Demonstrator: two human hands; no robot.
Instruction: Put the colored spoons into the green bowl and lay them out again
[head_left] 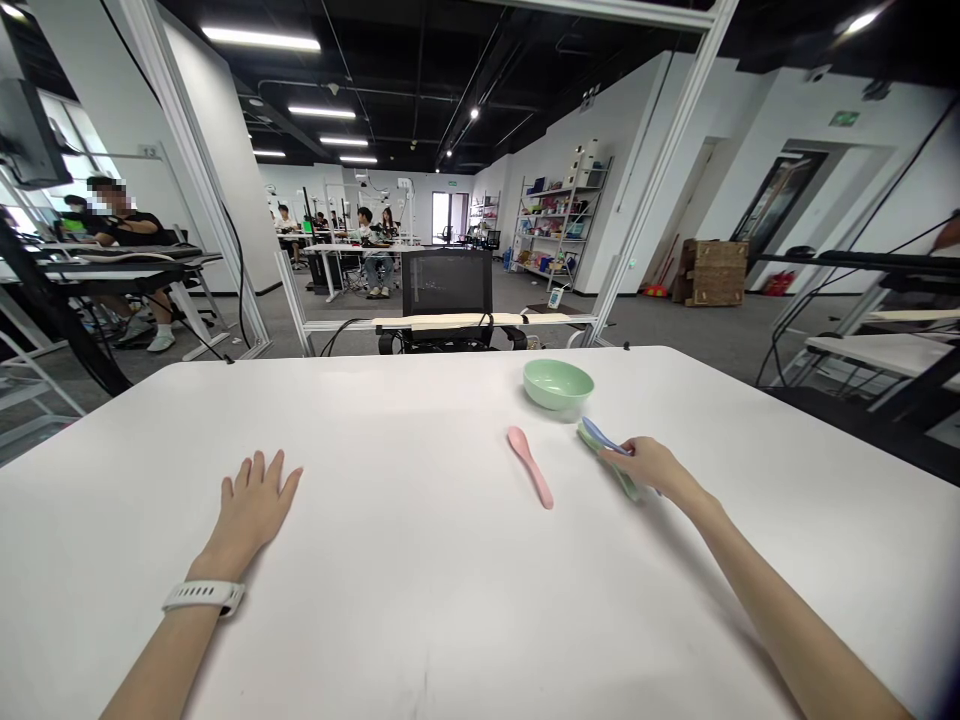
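Note:
My right hand (pixel 643 466) is closed on a blue spoon (pixel 600 434), its fingers wrapped about the handle. Under that spoon lies a green spoon (pixel 627 486), partly covered by my fingers; whether they touch it I cannot tell. To the left of these, a pink spoon (pixel 531 468) rests on the white table, bowl end pointing away from me. A light green bowl (pixel 558 384) stands upright just beyond the spoons. Flat on the tabletop at the left is my left hand (pixel 255 500), fingers spread, holding nothing.
The white table (pixel 360 580) reaches to a metal frame (pixel 637 220) at its far edge. Behind it stands a black mesh chair (pixel 448 284). Several people sit at desks farther back. Shelves (pixel 559 222) and a wooden crate (pixel 716 273) are off to the right.

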